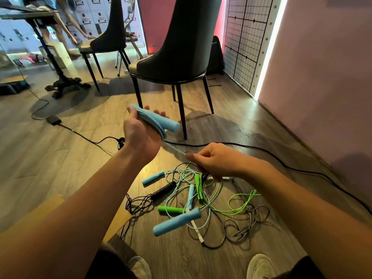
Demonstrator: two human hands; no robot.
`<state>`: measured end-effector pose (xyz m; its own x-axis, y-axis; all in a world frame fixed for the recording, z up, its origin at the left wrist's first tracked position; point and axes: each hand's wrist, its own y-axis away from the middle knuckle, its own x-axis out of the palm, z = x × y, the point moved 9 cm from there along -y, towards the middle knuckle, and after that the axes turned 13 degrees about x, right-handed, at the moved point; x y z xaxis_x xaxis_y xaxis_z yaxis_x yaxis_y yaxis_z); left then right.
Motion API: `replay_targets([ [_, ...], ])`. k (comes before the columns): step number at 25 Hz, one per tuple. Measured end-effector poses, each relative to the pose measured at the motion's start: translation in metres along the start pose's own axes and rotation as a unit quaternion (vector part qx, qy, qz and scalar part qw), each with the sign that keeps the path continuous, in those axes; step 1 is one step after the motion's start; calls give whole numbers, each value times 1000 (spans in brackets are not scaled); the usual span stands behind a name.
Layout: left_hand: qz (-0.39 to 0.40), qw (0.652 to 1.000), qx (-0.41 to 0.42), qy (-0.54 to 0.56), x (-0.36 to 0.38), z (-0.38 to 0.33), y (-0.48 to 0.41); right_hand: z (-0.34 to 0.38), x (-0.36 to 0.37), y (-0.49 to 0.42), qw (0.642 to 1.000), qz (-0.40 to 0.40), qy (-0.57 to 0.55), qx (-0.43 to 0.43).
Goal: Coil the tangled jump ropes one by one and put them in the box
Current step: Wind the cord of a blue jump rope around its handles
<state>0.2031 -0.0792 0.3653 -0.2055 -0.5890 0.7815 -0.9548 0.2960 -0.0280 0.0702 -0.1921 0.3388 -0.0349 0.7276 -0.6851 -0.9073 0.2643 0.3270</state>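
White shoes [259, 265] sit nearest. Far off stands a dark chair [181, 47]; printing on the cartons [88, 17] far left is unreadable. Cardboard box [117, 223] near left; right of it, tangled jump ropes [201, 196] lie on the floor. The left hand [141, 131] grips a blue handle [161, 120] and coils; the right hand [211, 160] pinches its cord [174, 149].

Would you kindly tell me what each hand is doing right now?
The left hand grips the blue handle and coiled loops.
The right hand pinches the blue rope.
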Motion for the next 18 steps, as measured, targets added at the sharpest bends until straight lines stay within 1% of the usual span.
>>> replay_targets([
  [1, -22, 999, 10, -20, -4, -2, -2, 6, 2, 2, 1000, 17, 12, -20],
  [3, -45, 996, 27, -67, -9, -8, -3, 16, 2, 5, 997, 24, 39, -66],
  [5, -35, 991, 51, -116, -12, -12, -5, 23, 2, 8, 994, 25, 43, -101],
  [6, -15, 983, 74, -166, -12, -17, -6, 25, 1, 10, 993, 33, 19, -109],
  [7, 18, 964, 108, -243, -11, -24, -8, 27, -2, 12, 992, 44, -23, -115],
  [8, 63, 934, 133, -324, -7, -29, -9, 28, -8, 15, 990, 44, -66, -120],
  [9, 113, 900, 148, -395, -3, -29, -9, 30, -19, 18, 986, 23, -101, -128],
  [10, 148, 881, 126, -432, -1, -23, -6, 30, -34, 22, 983, -19, -118, -141],
  [12, 202, 861, 11, -466, -4, -1, 5, 26, -58, 29, 974, -124, -103, -162],
  [13, 243, 833, -46, -494, -4, 14, 13, 21, -65, 31, 969, -163, -91, -162],
  [15, 348, 747, -127, -552, -4, 39, 33, 14, -72, 32, 961, -213, -80, -154],
  [16, 386, 722, -159, -552, -3, 48, 41, 10, -74, 31, 958, -232, -80, -150],
  [17, 402, 719, -191, -534, -2, 54, 47, 8, -77, 30, 954, -248, -81, -145],
  [18, 407, 724, -217, -513, 1, 57, 53, 6, -80, 30, 951, -263, -81, -140],
])
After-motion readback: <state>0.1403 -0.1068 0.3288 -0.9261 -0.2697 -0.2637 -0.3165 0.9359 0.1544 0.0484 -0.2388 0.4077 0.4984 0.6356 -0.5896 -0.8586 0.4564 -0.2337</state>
